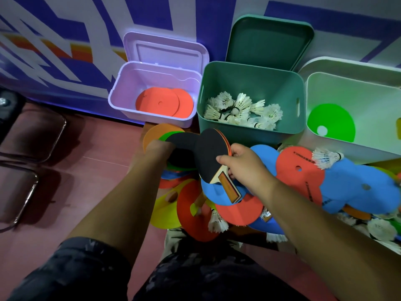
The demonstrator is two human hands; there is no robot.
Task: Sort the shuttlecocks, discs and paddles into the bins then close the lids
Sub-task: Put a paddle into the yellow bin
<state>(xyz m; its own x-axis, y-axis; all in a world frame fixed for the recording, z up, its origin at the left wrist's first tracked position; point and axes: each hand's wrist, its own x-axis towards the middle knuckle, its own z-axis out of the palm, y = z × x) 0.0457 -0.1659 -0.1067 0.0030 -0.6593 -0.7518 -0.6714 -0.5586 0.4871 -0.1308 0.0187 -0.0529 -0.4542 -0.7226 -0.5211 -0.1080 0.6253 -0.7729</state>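
Your right grip [245,168], just right of the frame's centre, is closed on a paddle [211,155]. The thumb lies on its black face and the fingers curl round the edge where the blade meets the wooden handle. The paddle is tilted, with the blade pointing up towards the teal bin [249,133] and the handle pointing down over the pile.

Your left grip [159,148], left of centre, reaches into the near edge of the pile beside an orange disc [156,131] and a second dark paddle face [182,142]. Its fingers are hidden under that dark face, so you cannot tell whether it is holding anything.

Three bins stand along the wall at the top of the frame, all open:
- **Upper left:** the purple bin [121,83] holds red discs [160,103], and its lid [165,51] is raised behind it.
- **Upper middle:** the teal bin holds a heap of white shuttlecocks [240,109], and a teal lid [269,40] stands against the wall behind it.
- **Upper right:** the white bin [368,94] holds a green disc [334,122].

The unsorted pile lies on the floor [97,170], from the centre to the right edge. In it are a blue disc [355,187], a printed red disc [297,170], a yellow disc [165,211] and more discs overlapping them. A loose shuttlecock [325,157] rests on top near the white bin.
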